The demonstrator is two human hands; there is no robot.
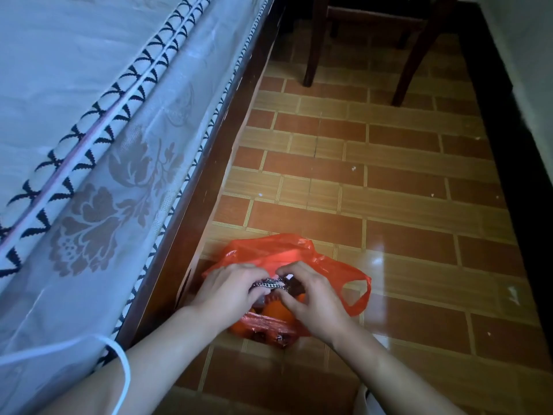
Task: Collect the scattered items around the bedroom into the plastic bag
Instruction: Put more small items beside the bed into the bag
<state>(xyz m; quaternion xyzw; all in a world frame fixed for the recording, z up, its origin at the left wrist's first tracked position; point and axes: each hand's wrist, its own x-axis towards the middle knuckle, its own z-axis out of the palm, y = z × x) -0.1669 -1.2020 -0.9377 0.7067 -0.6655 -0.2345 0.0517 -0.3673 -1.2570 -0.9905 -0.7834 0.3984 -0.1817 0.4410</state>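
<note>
An orange-red plastic bag (278,250) lies on the tiled floor beside the bed frame, its mouth open and one handle loop sticking out to the right. Over the mouth my left hand (230,290) and my right hand (311,298) meet, and both pinch a silver metal chain (270,285) stretched between their fingertips. Dark items and something orange show inside the bag under the hands; I cannot tell what they are.
The mattress (98,145) with its patterned side fills the left, on a dark wooden bed frame (191,223). A dark wooden chair (368,46) stands at the far end of the floor. A white cable (122,366) hangs over my left forearm. A dark skirting runs along the right wall.
</note>
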